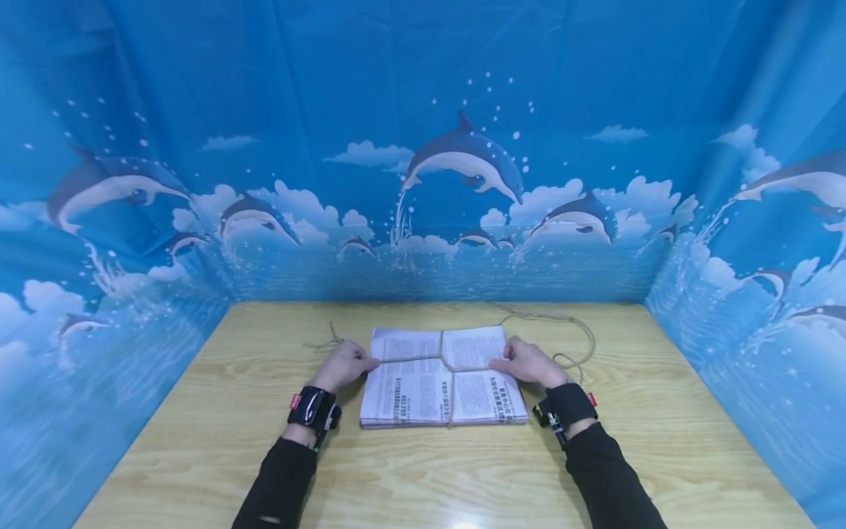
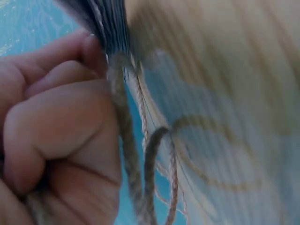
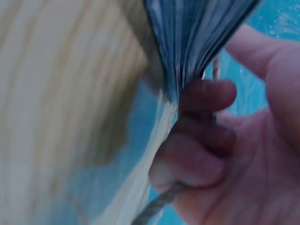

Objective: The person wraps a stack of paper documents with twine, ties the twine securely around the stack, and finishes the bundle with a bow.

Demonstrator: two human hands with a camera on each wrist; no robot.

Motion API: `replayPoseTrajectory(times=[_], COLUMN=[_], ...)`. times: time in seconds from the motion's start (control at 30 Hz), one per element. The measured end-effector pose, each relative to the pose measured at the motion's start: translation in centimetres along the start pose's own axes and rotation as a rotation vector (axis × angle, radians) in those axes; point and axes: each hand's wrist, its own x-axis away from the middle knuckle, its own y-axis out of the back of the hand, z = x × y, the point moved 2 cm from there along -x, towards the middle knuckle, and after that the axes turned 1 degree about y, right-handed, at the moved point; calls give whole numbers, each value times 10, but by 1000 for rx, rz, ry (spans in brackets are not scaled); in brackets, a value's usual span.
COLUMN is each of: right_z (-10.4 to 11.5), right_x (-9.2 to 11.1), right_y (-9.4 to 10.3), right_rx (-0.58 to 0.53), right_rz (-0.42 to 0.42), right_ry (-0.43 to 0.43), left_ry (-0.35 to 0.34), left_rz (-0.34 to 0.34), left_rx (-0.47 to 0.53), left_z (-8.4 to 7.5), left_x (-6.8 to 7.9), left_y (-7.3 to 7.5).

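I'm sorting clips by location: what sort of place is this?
Probably a makeshift indoor recording booth: dolphin-printed sheeting surrounds three sides of a wood-grain table, with black wrist-worn devices in view.

Both forearms (image 1: 280, 481) reach forward, left hand (image 1: 343, 365) and right hand (image 1: 532, 364) apart, fingers (image 2: 61, 119) curled on each.

Head view bright; glare on table (image 1: 423, 474) at bottom; 2 wrist views dimmer, blurred

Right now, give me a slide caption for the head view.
Left hand and right hand hold twine running across a printed paper stack.
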Motion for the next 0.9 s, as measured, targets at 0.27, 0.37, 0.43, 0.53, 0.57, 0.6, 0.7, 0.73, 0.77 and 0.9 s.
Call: replayPoseTrajectory(times=[0.27,0.37,0.43,0.53,0.57,0.6,0.7,0.73,0.77,0.9], right_z=[2,6,9,13,14,15,16,16,16,15], right_x=[8,11,12,12,12,11,9,8,8,8], right_y=[2,4,4,4,3,2,0,0,-1,-2], right_rx=[68,100,112,123,122,124,130,126,124,122], right_rz=[14,12,14,21,26,29,30,31,30,32], right_ry=[-135,-170,-180,-189,-188,-185,-171,-169,-171,-173], left_ry=[7,35,38,28,28,29,34,29,26,9], left_rz=[22,28,32,24,17,7,-17,-21,-21,1], left_rx=[-10,-26,-57,-102,-104,-102,-106,-115,-120,-131], left_z=[-7,-12,-17,-21,-22,-21,-18,-16,-15,-13], left_x=[5,9,12,15,15,16,14,13,13,13], left_y=[-2,-1,-1,-1,-1,-1,0,0,0,-1])
